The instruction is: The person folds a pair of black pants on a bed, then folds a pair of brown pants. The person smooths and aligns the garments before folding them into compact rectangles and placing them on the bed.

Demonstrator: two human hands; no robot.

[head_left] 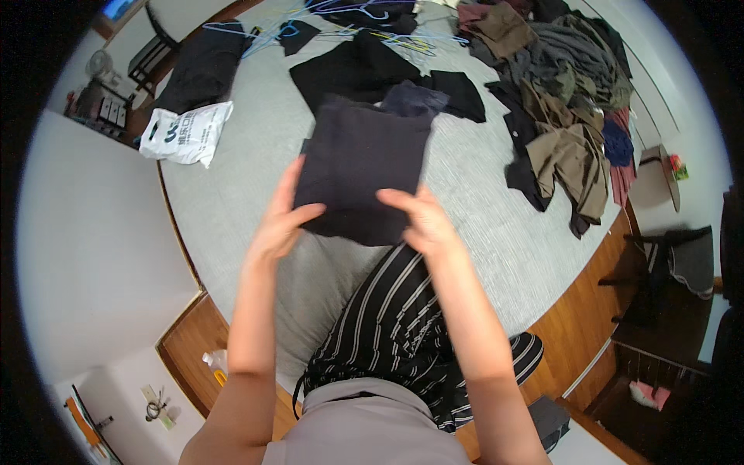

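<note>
A dark, nearly black folded garment (363, 167) is held up over the bed between my two hands; its exact kind does not show. My left hand (283, 217) grips its lower left edge, thumb on the front and fingers behind. At the lower right edge my right hand (422, 221) pinches it the same way. Beyond it on the bed lies a spread black garment (360, 68), with a dark blue piece of cloth (416, 98) partly covered by the one I hold.
The grey bed cover (496, 256) stretches around me. A pile of clothes (573, 101) lies at the far right. Blue and yellow hangers (403, 39) lie at the far edge. A white plastic bag (186, 133) sits far left beside black cloth (205, 68). A chair (674, 263) stands right.
</note>
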